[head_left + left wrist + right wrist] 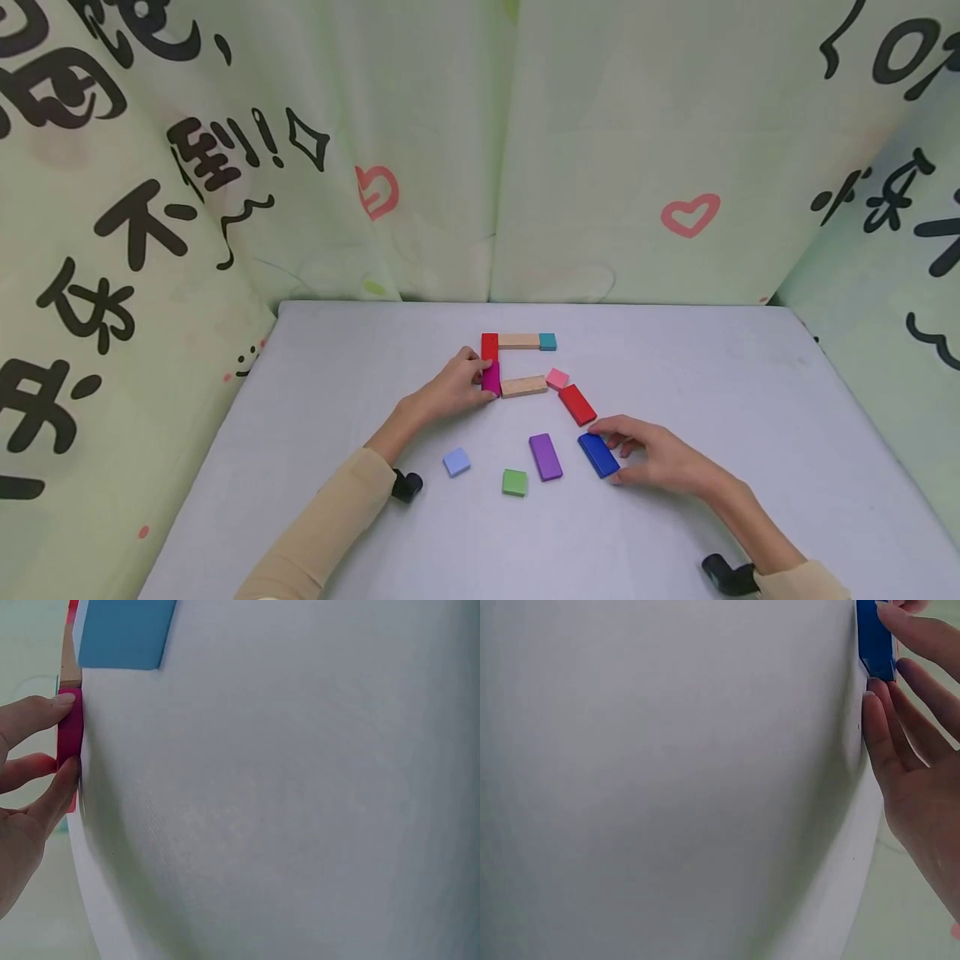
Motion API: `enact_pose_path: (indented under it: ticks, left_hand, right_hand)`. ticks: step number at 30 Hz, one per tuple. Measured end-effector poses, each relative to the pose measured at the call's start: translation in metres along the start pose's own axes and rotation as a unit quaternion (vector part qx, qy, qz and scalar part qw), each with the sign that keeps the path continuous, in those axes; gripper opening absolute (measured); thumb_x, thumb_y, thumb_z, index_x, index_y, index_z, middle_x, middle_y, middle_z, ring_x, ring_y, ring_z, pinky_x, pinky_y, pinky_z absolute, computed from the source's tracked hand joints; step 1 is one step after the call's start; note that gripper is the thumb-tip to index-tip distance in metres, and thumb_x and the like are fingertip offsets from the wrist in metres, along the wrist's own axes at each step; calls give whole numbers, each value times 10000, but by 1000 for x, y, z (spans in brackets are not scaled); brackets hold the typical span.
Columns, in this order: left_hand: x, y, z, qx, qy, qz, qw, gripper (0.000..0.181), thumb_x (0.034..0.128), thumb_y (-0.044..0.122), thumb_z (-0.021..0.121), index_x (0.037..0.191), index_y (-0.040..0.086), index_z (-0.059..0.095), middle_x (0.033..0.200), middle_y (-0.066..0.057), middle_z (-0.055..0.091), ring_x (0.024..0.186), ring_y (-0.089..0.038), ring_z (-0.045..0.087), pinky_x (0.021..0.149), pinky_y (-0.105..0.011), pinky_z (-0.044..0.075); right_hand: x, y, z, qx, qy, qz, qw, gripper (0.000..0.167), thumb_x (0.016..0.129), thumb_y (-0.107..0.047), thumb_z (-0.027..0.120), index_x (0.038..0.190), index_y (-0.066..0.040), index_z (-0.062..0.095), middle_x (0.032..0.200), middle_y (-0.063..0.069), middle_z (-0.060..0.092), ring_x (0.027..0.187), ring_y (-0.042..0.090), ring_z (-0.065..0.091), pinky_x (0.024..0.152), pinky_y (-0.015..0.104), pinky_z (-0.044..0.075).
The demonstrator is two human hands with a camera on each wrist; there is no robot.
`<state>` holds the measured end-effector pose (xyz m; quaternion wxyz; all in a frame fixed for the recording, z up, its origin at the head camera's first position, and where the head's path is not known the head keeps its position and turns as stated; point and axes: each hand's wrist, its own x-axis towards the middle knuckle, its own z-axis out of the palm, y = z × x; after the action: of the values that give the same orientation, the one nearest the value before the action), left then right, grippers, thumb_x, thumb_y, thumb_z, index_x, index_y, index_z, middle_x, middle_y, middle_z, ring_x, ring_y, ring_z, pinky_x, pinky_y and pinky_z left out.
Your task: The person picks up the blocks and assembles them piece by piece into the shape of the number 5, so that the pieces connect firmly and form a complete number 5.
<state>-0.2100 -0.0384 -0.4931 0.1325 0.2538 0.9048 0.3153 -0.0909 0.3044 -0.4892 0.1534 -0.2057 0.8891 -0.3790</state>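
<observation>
My left hand (457, 385) pinches a magenta block (491, 379) end to end between thumb and fingers. That block lies in line below a red block (489, 346), and a wooden block (523, 387) reaches right from its lower end. A pink block (557, 379) and a second red block (577, 405) follow on a slant. With thumb and fingertips my right hand (656, 457) holds a dark blue block (598, 456) at its two ends, just below that red block. In the right wrist view the blue block (877, 641) is partly cut off.
Another wooden block (519, 342) and a teal block (547, 342) run along the top. Purple (545, 457), green (514, 482) and light blue (456, 462) blocks lie loose nearer the front. The white table (360, 350) meets printed curtains (570, 167) at its back and sides.
</observation>
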Motion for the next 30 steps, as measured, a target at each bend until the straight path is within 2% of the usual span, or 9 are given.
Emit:
enact_pose_path:
  ticks: [4, 9, 16, 22, 26, 30]
  left_hand:
    - [0, -1, 0, 20, 1, 34, 10000, 633, 924, 184, 787, 1453, -54, 532, 1231, -156, 529, 1026, -194, 562, 854, -266, 557]
    - [1, -1, 0, 30, -1, 39, 10000, 635, 926, 186, 785, 1458, -48, 529, 1240, -156, 531, 1033, -195, 561, 864, -268, 564]
    - [1, -1, 0, 34, -15, 57, 10000, 626, 927, 175, 782, 1455, -52, 532, 1239, -162, 530, 1030, -196, 562, 868, -275, 560]
    - [1, -1, 0, 56, 17, 133, 9999, 600, 924, 173, 784, 1428, -63, 558, 1207, -156, 536, 1014, -192, 562, 855, -281, 544]
    - [1, 0, 0, 24, 23, 80, 10000, 602, 923, 176, 786, 1430, -57, 560, 1203, -149, 534, 1013, -190, 556, 847, -283, 542]
    - [0, -1, 0, 76, 21, 51, 10000, 609, 925, 185, 785, 1438, -49, 555, 1208, -144, 533, 1014, -185, 547, 840, -273, 541]
  right_hand:
    - [-1, -3, 2, -287, 87, -167, 9994, 609, 817, -128, 852, 1376, -133, 608, 1232, 19, 639, 1030, 135, 579, 895, 265, 554]
    - [-1, -4, 4, -392, 192, -161, 9989, 596, 813, -112, 851, 1360, -139, 615, 1209, 5, 637, 1023, 136, 569, 891, 267, 548]
    - [-3, -4, 9, -535, 231, -78, 9983, 644, 811, -101, 843, 1405, -177, 604, 1384, 47, 615, 1115, 172, 559, 902, 260, 538]
    - [-4, -8, 12, -629, 296, -96, 9975, 602, 808, -88, 838, 1368, -169, 632, 1387, 59, 614, 1082, 154, 587, 899, 263, 545]
    - [-4, -12, 13, -690, 403, -82, 9968, 581, 793, -98, 860, 1335, -154, 657, 1358, 67, 615, 1081, 187, 631, 909, 310, 574]
    - [-3, -15, 16, -822, 526, -45, 9952, 576, 784, -128, 881, 1320, -135, 669, 1324, 79, 613, 1097, 247, 666, 929, 410, 585]
